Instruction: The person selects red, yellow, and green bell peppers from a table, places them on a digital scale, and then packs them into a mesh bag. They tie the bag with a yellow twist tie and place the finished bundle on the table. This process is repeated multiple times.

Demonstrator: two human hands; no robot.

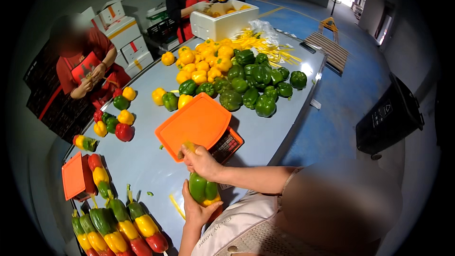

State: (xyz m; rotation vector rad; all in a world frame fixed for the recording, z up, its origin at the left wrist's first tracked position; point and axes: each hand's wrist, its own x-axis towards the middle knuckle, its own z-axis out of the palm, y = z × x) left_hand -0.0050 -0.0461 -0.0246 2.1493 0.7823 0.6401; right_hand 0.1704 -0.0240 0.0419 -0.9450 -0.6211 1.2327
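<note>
Close to my body, my left hand (196, 204) cups a stack of bell peppers from the side. A green pepper (203, 187) forms its upper end, with a yellow pepper (212, 200) beneath it and a red part partly hidden lower down. Just above the green pepper, my right hand (202, 160) is closed in a fist, a blurred yellow strip (190, 146) showing at its thumb. Whatever lies inside that fist is hidden. Beyond it stands a scale with an orange tray (195, 124) and a keypad (227, 144).
Finished-looking stacks of red, yellow and green peppers (117, 227) lie at lower left by another orange-topped scale (75, 176). Loose green peppers (261, 74), yellow peppers (202, 57) and yellow strips (256, 44) cover the table's far end. Two people in red aprons work across the table (149, 163).
</note>
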